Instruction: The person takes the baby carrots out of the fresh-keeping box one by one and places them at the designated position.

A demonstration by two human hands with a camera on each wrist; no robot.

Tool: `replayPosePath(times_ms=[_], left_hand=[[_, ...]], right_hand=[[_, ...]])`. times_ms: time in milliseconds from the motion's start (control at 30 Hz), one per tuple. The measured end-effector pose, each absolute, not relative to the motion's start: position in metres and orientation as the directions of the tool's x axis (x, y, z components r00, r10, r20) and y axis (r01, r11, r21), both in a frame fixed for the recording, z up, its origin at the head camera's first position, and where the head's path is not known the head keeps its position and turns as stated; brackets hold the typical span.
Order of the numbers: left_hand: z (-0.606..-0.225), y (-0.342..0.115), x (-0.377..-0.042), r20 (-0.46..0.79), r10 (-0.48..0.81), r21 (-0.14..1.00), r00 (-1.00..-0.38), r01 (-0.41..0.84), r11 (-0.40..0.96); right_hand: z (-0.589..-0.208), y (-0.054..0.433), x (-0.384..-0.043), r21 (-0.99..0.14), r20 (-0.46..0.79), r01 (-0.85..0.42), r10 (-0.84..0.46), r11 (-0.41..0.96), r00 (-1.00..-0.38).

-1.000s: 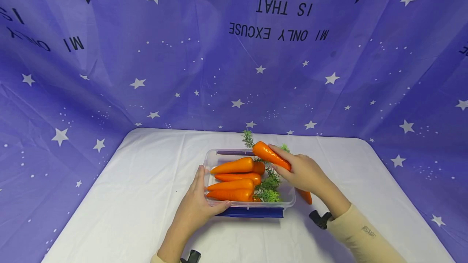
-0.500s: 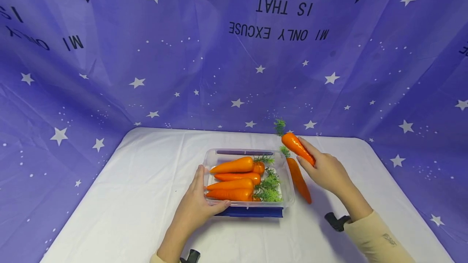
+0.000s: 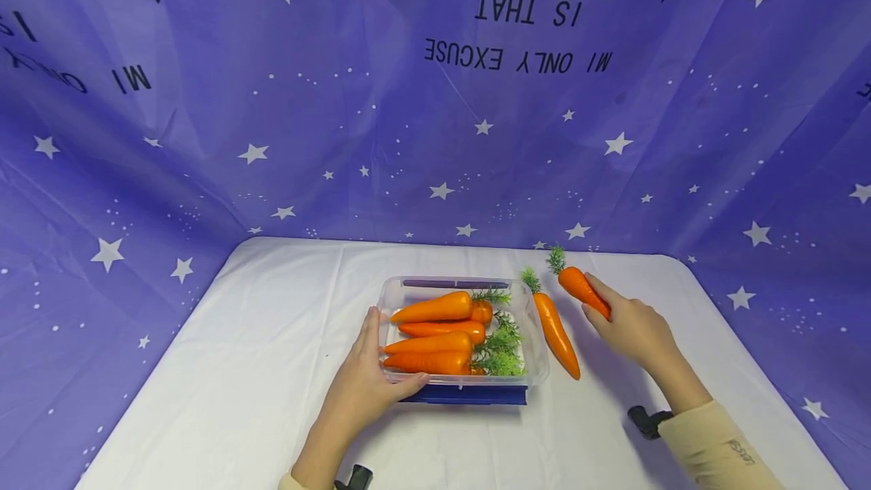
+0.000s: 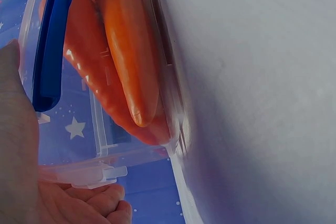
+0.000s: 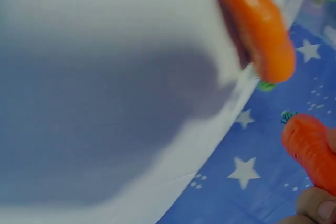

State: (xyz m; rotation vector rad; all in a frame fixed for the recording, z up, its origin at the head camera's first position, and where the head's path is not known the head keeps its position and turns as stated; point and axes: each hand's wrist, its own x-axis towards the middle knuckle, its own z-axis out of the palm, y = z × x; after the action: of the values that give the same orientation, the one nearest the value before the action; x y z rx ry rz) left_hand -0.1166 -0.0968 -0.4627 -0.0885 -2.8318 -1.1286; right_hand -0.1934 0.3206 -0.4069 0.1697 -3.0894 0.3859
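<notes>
My right hand (image 3: 638,330) grips an orange carrot (image 3: 581,287) above the table's right side, its green top pointing away; the right wrist view also shows this carrot (image 5: 310,148) between thumb and fingers. A second carrot (image 3: 558,339) lies on the cloth just right of a clear plastic box (image 3: 537,346). My left hand (image 3: 367,380) holds that box at its near left corner, thumb on the front rim and fingers along the left wall. Inside the box several carrots (image 3: 435,343) lie side by side, tips left and leafy tops right. Some are partly hidden beneath others.
A white cloth (image 3: 238,384) covers the table. Purple star-printed fabric (image 3: 381,134) hangs behind and at both sides. A blue clip flap (image 3: 469,395) hangs from the box's front, and another blue flap (image 4: 52,51) shows close up in the left wrist view.
My right hand has moved right with the carrot, from over the box to beyond the carrot on the cloth, and has lowered lately. The left hand and box stay put.
</notes>
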Motion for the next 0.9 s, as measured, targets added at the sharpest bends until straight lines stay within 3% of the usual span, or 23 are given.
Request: replayPosePath(times_ms=[900], left_hand=[[-0.462,-0.097,-0.118,0.116,0.027,0.682,-0.993,0.099,0.724]], right_hand=[[-0.435,0.332,-0.208,-0.112,-0.140,-0.031,-0.046,0.993,-0.989]])
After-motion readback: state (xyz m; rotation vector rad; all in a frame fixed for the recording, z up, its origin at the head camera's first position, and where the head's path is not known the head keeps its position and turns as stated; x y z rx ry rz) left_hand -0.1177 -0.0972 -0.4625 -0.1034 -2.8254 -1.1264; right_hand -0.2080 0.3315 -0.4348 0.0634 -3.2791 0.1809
